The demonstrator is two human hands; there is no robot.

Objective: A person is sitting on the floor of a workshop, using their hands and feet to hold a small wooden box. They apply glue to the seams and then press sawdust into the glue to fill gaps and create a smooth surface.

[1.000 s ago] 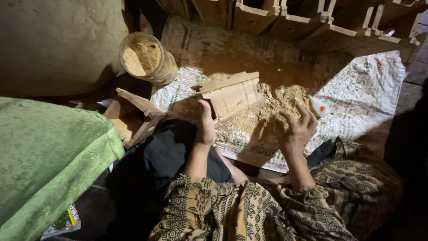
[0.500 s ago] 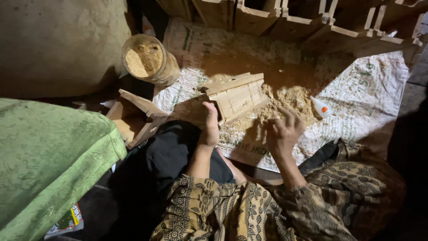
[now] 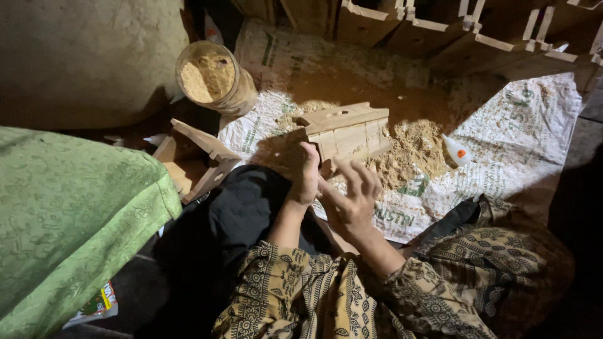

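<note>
A small wooden box-like piece (image 3: pixel 349 130) lies on a printed woven sack (image 3: pixel 521 138), beside a heap of sawdust (image 3: pixel 411 147). My left hand (image 3: pixel 308 172) grips the near left corner of that wooden piece. My right hand (image 3: pixel 353 194) hovers just below it with fingers spread, holding nothing, close to the left hand. A small white glue bottle with an orange mark (image 3: pixel 457 150) lies to the right of the sawdust.
A clear jar of sawdust (image 3: pixel 212 76) stands at the back left. A cut wooden part (image 3: pixel 196 157) rests left of my knee. Green patterned cloth (image 3: pixel 69 213) covers the left side. More wooden assemblies (image 3: pixel 440 31) line the back.
My right hand has left the sawdust heap and drawn back leftward toward my left hand. The left hand keeps its hold on the wooden piece.
</note>
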